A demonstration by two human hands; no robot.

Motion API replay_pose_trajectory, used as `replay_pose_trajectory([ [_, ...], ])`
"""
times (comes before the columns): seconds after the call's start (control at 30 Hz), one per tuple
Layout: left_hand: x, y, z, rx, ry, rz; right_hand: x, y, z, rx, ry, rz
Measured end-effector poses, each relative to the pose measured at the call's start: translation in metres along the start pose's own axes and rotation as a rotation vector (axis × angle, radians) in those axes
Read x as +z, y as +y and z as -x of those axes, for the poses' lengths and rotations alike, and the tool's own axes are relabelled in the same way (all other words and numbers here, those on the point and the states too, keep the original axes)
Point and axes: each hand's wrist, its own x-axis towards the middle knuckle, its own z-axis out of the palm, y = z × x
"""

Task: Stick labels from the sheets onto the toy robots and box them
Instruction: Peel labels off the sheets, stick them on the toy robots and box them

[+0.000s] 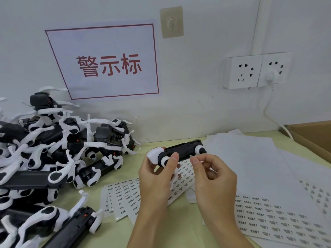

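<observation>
just toy robot in left hand

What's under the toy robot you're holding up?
Under the toy robot, held by the left hand, label sheets lie on the green table. The hands cover part of them, including the right hand pinching a small label.

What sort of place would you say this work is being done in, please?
Probably a labelling station in a small toy factory or packing workshop. A heap of identical toy robots lies on the table, label sheets are spread across it, and a red-bordered sign on the wall marks the post.
</observation>
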Motion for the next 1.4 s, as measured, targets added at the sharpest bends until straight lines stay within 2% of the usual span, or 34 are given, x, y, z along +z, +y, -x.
replay_pose_trajectory([
  [1.4, 0.0022, 0.0013, 0.0025, 0.036, -0.011, -0.022, 0.0014, -0.0004, -0.0015, -0.082, 0.053, 0.067],
])
